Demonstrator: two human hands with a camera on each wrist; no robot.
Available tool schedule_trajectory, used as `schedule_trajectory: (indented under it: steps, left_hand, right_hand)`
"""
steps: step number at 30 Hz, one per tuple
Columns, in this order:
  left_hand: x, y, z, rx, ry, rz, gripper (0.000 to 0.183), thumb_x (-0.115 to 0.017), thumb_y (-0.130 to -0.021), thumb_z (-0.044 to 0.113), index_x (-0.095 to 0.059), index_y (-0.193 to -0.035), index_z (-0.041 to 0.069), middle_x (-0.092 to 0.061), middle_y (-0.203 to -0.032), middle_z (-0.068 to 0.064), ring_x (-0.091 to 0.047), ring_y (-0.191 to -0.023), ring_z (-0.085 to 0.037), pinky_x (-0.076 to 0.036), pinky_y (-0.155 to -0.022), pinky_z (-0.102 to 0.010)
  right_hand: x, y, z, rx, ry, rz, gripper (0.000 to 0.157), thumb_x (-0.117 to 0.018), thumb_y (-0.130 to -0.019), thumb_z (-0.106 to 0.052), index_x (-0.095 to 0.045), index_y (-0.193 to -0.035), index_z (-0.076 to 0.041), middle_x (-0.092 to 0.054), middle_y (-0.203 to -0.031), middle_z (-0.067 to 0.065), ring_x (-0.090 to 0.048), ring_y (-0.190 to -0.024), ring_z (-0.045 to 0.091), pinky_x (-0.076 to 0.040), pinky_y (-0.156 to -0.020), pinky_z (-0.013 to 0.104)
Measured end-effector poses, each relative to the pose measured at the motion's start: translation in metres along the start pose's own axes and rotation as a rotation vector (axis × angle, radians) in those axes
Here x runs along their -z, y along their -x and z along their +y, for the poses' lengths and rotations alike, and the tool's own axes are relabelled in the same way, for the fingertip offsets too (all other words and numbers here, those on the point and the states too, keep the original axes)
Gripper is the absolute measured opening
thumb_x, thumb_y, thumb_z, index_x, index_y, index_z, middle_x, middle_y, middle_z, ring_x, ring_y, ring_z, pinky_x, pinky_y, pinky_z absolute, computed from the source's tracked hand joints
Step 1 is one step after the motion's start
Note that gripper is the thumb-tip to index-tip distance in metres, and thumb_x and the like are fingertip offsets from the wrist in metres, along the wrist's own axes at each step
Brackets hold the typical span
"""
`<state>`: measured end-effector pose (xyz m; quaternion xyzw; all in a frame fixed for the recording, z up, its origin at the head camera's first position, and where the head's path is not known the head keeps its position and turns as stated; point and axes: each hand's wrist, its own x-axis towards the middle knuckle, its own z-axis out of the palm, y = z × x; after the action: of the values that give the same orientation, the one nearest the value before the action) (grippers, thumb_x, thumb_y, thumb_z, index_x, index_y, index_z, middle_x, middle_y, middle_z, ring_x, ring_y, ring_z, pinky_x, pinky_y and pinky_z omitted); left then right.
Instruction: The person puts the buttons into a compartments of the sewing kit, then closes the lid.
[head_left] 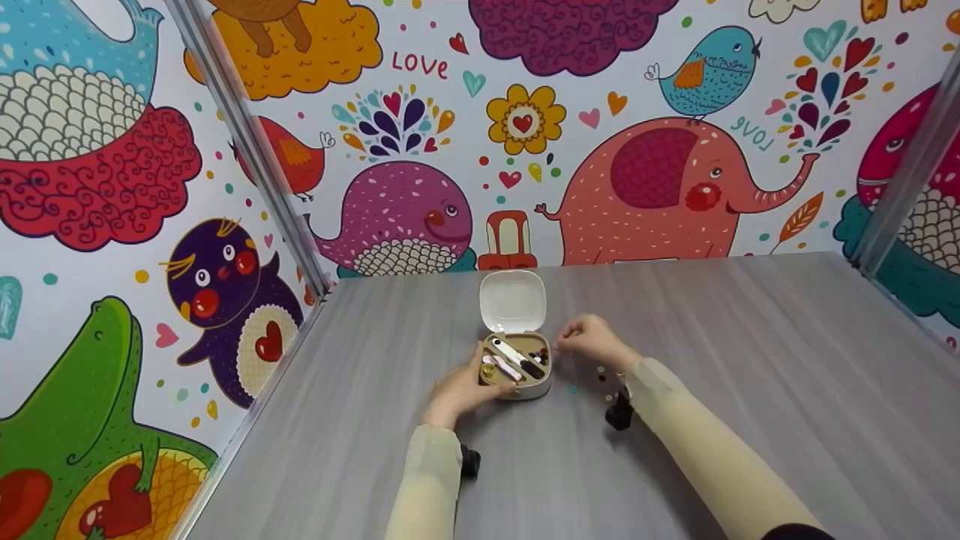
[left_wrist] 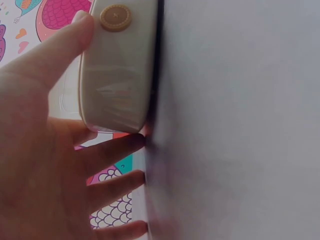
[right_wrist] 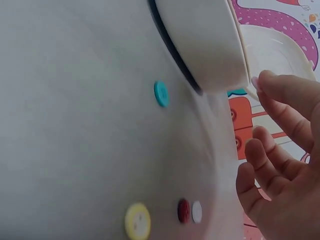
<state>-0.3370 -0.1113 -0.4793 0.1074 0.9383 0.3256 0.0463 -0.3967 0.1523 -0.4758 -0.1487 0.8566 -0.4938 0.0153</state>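
Observation:
A small white sewing box (head_left: 534,391) stands on the table, its white lid (head_left: 513,301) tipped back. Inside lie a slim white tool with a black end (head_left: 517,357), a gold thimble-like piece (head_left: 488,370) and several dark and red buttons (head_left: 541,355) in the right compartment. My left hand (head_left: 457,390) grips the box's left side, thumb at the front rim by a tan button-shaped catch (left_wrist: 115,18). At the right rim, my right hand (head_left: 595,339) pinches a small pale pink button (right_wrist: 255,83) between thumb and index finger; its other fingers are loosely bent.
Loose buttons lie on the table right of the box: a turquoise button (right_wrist: 161,94), a yellow button (right_wrist: 137,221), a dark red button (right_wrist: 183,211) and a white button (right_wrist: 196,212). A patterned wall panel (head_left: 525,180) borders the grey table (head_left: 360,450) behind.

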Motion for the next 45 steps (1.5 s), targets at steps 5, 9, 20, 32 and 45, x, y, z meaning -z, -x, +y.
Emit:
schedule_trajectory:
  steps: [5,9,20,32,45]
  left_hand:
    - [0.0,0.0,0.0,0.011,0.013,-0.006,0.107,-0.07,-0.078,0.061,-0.018,-0.156,0.01,-0.042,-0.145,-0.025,-0.047,-0.125,-0.041,-0.039,-0.099,-0.055]
    - [0.001,0.001,0.002,0.018,0.026,-0.011,0.108,-0.07,-0.078,0.061,-0.017,-0.156,0.011,-0.041,-0.145,-0.025,-0.047,-0.126,-0.041,-0.039,-0.1,-0.054]
    - [-0.001,0.0,-0.001,0.02,0.002,-0.018,0.107,-0.069,-0.078,0.064,-0.017,-0.156,0.011,-0.044,-0.143,-0.026,-0.05,-0.122,-0.041,-0.041,-0.097,-0.053]
    - [-0.001,0.0,0.002,0.036,-0.031,-0.007,0.105,-0.067,-0.078,0.065,-0.019,-0.156,0.014,-0.046,-0.141,-0.025,-0.052,-0.12,-0.039,-0.042,-0.096,-0.053]
    - [-0.001,-0.002,0.0,0.022,-0.014,0.0,0.107,-0.069,-0.077,0.065,-0.019,-0.156,0.014,-0.048,-0.139,-0.027,-0.054,-0.117,-0.04,-0.044,-0.093,-0.053]
  right_hand:
    - [-0.007,-0.004,-0.008,0.01,0.036,0.032,0.008,-0.072,-0.08,-0.006,-0.073,-0.076,0.0,-0.063,-0.069,-0.001,-0.048,-0.056,0.007,-0.038,-0.052,0.021]
    - [-0.012,-0.007,-0.013,0.0,0.067,0.036,0.008,-0.071,-0.08,-0.008,-0.075,-0.076,-0.001,-0.063,-0.07,-0.003,-0.047,-0.058,0.008,-0.038,-0.053,0.022]
    - [-0.028,-0.013,-0.015,0.032,-0.004,0.068,0.008,-0.073,-0.078,-0.002,-0.073,-0.073,0.003,-0.067,-0.066,0.002,-0.048,-0.054,0.006,-0.035,-0.051,0.02]
    - [-0.039,-0.019,-0.016,0.058,0.033,0.069,0.006,-0.073,-0.078,-0.002,-0.073,-0.074,0.003,-0.062,-0.064,-0.003,-0.049,-0.056,0.006,-0.039,-0.052,0.02]
    - [-0.042,-0.019,-0.018,0.008,0.032,0.08,0.008,-0.075,-0.078,-0.005,-0.073,-0.072,0.001,-0.061,-0.062,-0.004,-0.05,-0.056,0.007,-0.04,-0.053,0.02]
